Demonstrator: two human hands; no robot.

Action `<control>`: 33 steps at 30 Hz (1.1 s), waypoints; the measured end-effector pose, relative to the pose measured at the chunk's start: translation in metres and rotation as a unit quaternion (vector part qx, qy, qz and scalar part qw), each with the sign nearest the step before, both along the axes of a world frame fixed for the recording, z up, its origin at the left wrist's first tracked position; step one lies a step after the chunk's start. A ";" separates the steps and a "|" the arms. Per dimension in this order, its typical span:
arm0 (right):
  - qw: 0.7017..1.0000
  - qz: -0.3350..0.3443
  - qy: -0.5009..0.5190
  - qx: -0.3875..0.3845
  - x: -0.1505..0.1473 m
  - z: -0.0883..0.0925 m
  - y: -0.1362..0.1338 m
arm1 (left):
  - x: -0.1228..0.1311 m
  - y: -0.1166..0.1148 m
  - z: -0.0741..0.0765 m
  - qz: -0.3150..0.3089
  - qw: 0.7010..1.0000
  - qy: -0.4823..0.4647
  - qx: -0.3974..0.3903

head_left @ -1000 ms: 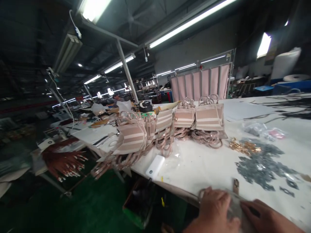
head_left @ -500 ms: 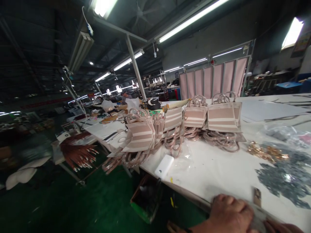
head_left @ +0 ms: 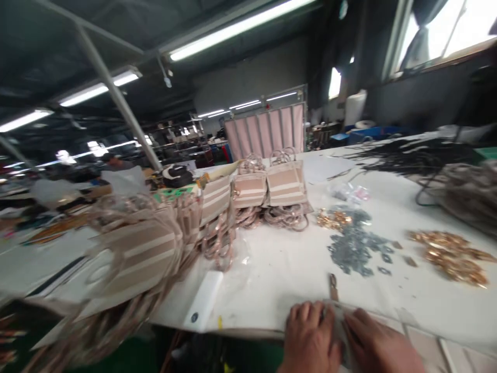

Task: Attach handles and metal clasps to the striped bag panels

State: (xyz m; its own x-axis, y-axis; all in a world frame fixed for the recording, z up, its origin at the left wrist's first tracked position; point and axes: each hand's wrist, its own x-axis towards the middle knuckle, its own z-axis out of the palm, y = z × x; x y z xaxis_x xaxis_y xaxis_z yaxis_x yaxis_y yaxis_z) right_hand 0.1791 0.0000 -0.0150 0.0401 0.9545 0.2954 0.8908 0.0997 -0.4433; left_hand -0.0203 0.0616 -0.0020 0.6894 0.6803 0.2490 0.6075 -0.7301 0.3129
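At the near table edge, my left hand (head_left: 310,336) has its fingers bent over the edge of a taupe bag piece (head_left: 341,331). My right hand (head_left: 378,339) is close beside it, fingers curled on the same piece. A short brown tab with a metal clasp (head_left: 333,287) sticks out beyond the fingers onto the table. The thumbs and the underside of the piece are hidden. Towards the lower right lies taupe material with a pale stripe (head_left: 446,349); whether it joins the piece I cannot tell.
Dark metal fittings (head_left: 353,246) and gold hardware (head_left: 452,254) lie in heaps on the white table (head_left: 272,269). Striped bags (head_left: 285,186) stand along the back and left. A white box-shaped device (head_left: 204,300) sits at the front edge. Black straps (head_left: 419,155) spread at far right.
The view has swung right, bringing the second gold heap and the black straps into sight. Both hands now show clearly together on the taupe piece; before, mainly one hand showed.
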 end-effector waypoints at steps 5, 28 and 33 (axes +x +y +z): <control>0.989 -0.027 -0.117 -0.082 -0.008 0.039 0.015 | 0.004 0.013 -0.002 0.001 0.995 0.004 0.100; 0.963 -0.164 -0.030 -0.213 0.133 0.071 0.055 | 0.008 0.026 0.003 -0.023 0.994 0.008 0.105; 0.959 -0.182 -0.034 -0.212 0.143 0.068 0.084 | 0.009 0.029 -0.003 -0.021 0.991 0.003 0.135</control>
